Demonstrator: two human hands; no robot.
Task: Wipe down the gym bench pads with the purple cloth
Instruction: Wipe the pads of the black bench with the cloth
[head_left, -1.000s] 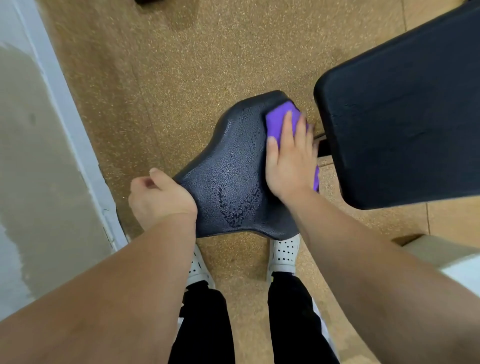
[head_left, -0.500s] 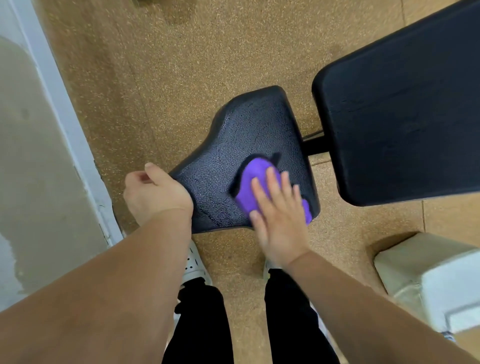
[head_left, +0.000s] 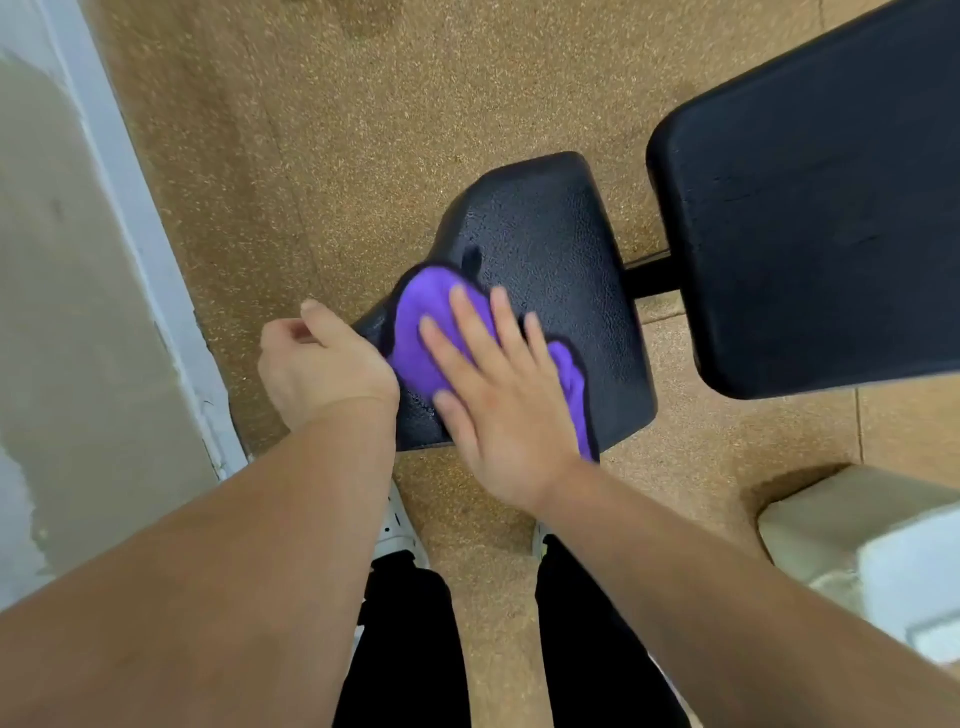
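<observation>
The black seat pad (head_left: 550, 249) of the gym bench lies in the middle of the view, its textured top glossy. The purple cloth (head_left: 423, 322) is spread on the pad's near left part. My right hand (head_left: 498, 395) lies flat on the cloth, fingers apart, pressing it onto the pad. My left hand (head_left: 322, 364) is curled around the pad's near left corner. The larger black back pad (head_left: 810, 197) rises at the right, joined to the seat by a dark bar (head_left: 649, 275).
Speckled tan rubber flooring (head_left: 363, 130) surrounds the bench. A pale wall with a white baseboard (head_left: 150, 270) runs along the left. A beige and white block (head_left: 872, 545) sits at the lower right. My legs and white shoes (head_left: 400, 530) stand just below the seat pad.
My right hand has dragged the cloth from the seat pad's far right edge toward me and then left, up against my left hand. My left hand has kept its hold on the corner.
</observation>
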